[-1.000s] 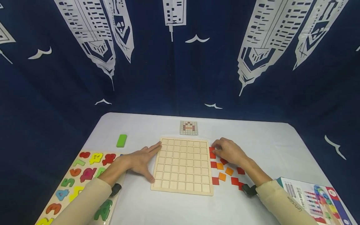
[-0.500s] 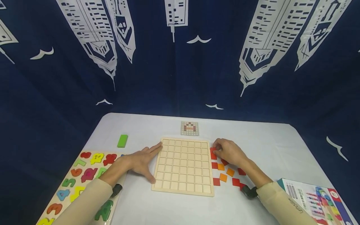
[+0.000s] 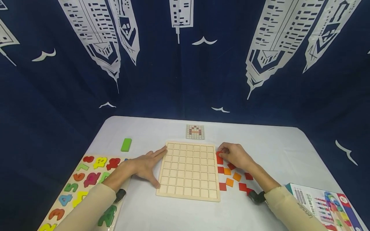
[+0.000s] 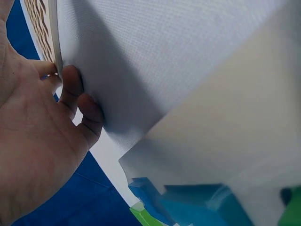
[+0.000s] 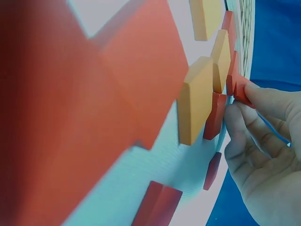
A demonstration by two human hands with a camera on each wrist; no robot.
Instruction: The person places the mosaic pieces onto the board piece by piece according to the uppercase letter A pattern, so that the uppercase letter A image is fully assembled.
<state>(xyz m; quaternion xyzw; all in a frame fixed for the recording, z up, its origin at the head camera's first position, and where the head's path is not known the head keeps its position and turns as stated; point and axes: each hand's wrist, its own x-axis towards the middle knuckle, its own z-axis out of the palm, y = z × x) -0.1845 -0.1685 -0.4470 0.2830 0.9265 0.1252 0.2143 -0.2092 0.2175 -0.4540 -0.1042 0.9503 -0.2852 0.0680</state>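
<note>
The left hand (image 3: 144, 165) spreads against the left side of the board (image 3: 186, 171); the right hand (image 3: 236, 155) pinches a red tile (image 3: 219, 159) beside its right. Loose tiles (image 3: 237, 176) lie nearer. Bracing the board lightly and lifting that tile by its edges seems best. A patterned card (image 3: 195, 132) lies near the tabletop's far edge.
</note>
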